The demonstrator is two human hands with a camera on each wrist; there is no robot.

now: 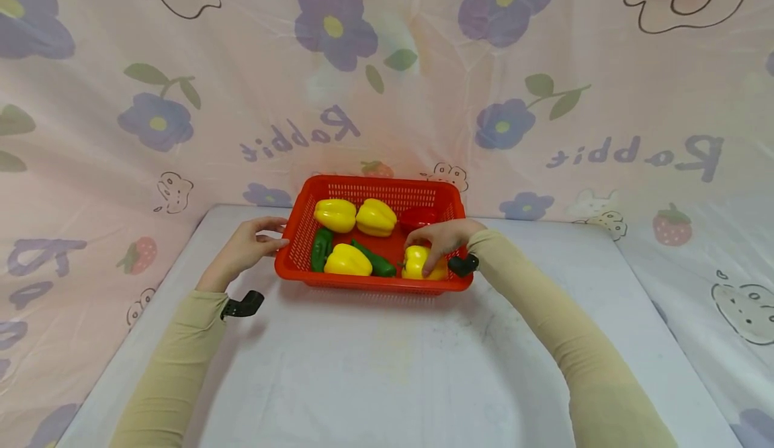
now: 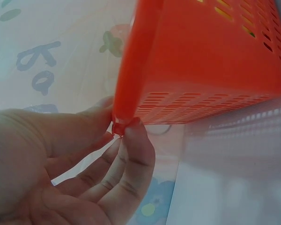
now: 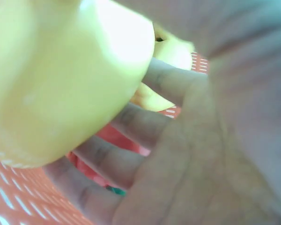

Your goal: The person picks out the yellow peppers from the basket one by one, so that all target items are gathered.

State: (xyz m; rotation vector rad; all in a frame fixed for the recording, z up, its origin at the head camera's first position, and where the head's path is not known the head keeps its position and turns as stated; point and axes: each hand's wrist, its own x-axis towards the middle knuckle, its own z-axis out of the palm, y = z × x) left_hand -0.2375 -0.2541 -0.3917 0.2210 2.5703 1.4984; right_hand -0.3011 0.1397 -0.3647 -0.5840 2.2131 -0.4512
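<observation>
A red plastic basket (image 1: 363,283) holds several yellow bell peppers, two dark green elongated vegetables and a glossy red bell pepper (image 1: 417,217). With thumb and fingers, my left hand (image 1: 244,250) pinches the basket's left rim (image 2: 126,101). My right hand (image 1: 446,236) reaches over the right side and grips a yellow bell pepper (image 1: 414,263) in the front right corner. In the right wrist view, fingers (image 3: 107,159) curve along the side of that yellow pepper (image 3: 61,89); the thumb is hidden there.
Two yellow bell peppers (image 1: 376,217) lie along the basket's back. Another yellow pepper (image 1: 348,260) is at the front left, between the green vegetables (image 1: 321,250). The basket stands on a white-covered table (image 1: 387,367), near a printed cloth backdrop (image 1: 423,99).
</observation>
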